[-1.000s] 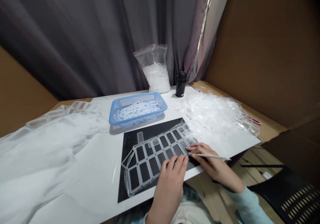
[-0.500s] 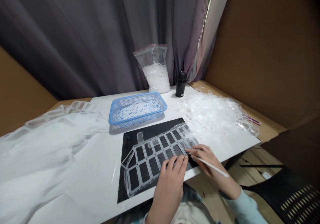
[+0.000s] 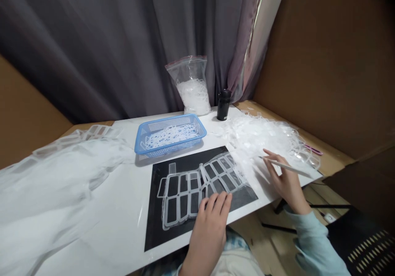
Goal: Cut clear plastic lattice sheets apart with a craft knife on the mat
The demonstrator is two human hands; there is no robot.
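Observation:
A clear plastic sheet of joined rectangular frames [image 3: 178,195] lies on a black mat [image 3: 154,235]. It is buckled upward near its middle. My left hand [image 3: 210,222] rests on the sheet's near edge, fingers stretched out and slightly apart. Off the mat to the right, my right hand [image 3: 285,183] pinches a slim white pen-like tool [image 3: 291,168] with a dark tip; its exact kind is unclear. That tip is just above the white table, close to a heap of translucent plastic pieces [image 3: 262,132]. A small clear rectangle [image 3: 172,168] lies at the mat's upper left.
Behind the mat stands a blue basket [image 3: 170,147] holding white plastic loops. A zip bag [image 3: 194,97] of similar pieces and a black bottle [image 3: 224,105] stand at the back. Plastic frame sheets [image 3: 55,177] are piled at left. A pink tool [image 3: 314,149] lies at right.
My right hand has moved right, off the sheet, carrying the white tool. The framed sheet has shifted and buckled at its middle. My left hand stays in place.

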